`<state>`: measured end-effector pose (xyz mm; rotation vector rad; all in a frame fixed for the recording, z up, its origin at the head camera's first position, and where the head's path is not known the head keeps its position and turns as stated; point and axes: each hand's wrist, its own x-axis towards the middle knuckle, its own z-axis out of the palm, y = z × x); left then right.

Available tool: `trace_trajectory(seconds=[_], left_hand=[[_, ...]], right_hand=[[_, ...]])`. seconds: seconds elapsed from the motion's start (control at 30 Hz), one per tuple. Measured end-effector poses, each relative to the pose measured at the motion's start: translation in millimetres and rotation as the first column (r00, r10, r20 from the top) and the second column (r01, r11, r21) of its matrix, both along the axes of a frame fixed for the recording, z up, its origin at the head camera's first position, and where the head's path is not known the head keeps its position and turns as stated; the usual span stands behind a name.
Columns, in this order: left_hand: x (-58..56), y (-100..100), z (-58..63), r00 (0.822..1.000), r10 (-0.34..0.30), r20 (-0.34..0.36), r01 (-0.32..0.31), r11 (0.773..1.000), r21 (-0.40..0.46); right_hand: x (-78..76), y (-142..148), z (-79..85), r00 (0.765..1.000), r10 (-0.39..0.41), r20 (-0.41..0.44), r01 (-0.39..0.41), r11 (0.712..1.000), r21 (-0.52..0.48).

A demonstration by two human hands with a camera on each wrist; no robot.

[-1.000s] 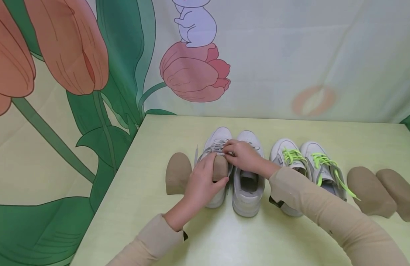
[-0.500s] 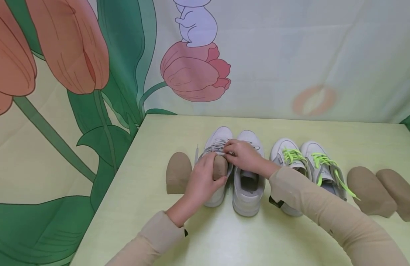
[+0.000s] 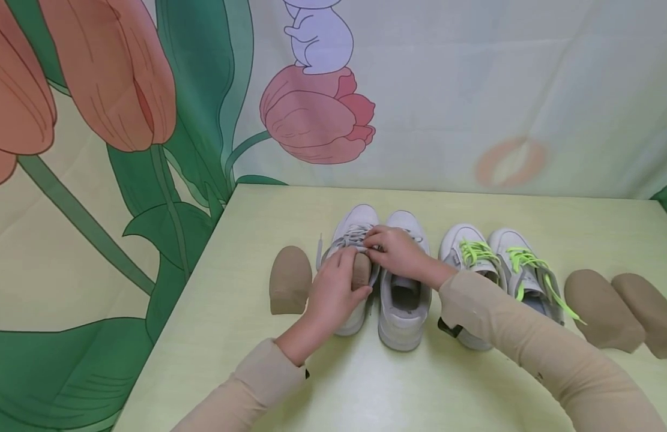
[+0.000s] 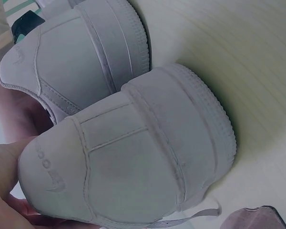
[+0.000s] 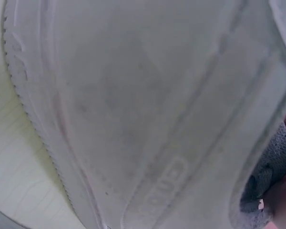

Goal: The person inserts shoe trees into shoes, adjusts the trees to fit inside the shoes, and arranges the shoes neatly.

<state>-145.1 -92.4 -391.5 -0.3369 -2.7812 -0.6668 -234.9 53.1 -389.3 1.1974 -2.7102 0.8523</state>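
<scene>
We saw the leftmost shoe [image 3: 356,319] handled.
Left hand [image 3: 333,291] gripped a brown insert [image 3: 361,270] at its opening; right hand [image 3: 398,251] pinched the shoe near its laces [image 3: 357,233].

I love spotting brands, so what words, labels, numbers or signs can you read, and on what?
Nearer shoe, left wrist view: "OO" seems to show amid raised letters; the rest too faint.
Same shoe: a curved tick.
Farther shoe there: a faint mark, unreadable.
Shoe filling the right wrist view: blurred letters, unreadable.
Left green-laced shoe, head view: side mark, too small.
</scene>
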Motion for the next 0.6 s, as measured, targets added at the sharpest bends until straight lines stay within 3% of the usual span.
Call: trace_trajectory(seconds=[0.4, 0.6], left_hand=[[-3.4, -2.5, 2.6, 0.996, 0.007, 0.086, -0.002, 0.999, -0.051], [-1.9, -4.8, 8.9, 0.997, 0.029, 0.069, -0.023, 0.996, -0.091]], right_hand=[[-1.7, -0.8, -1.3, 1.000, -0.007, -0.002, 0.007, 1.000, 0.020], [-2.4, -1.3, -2.4, 1.000, -0.012, -0.006, 0.012, 1.000, 0.020]])
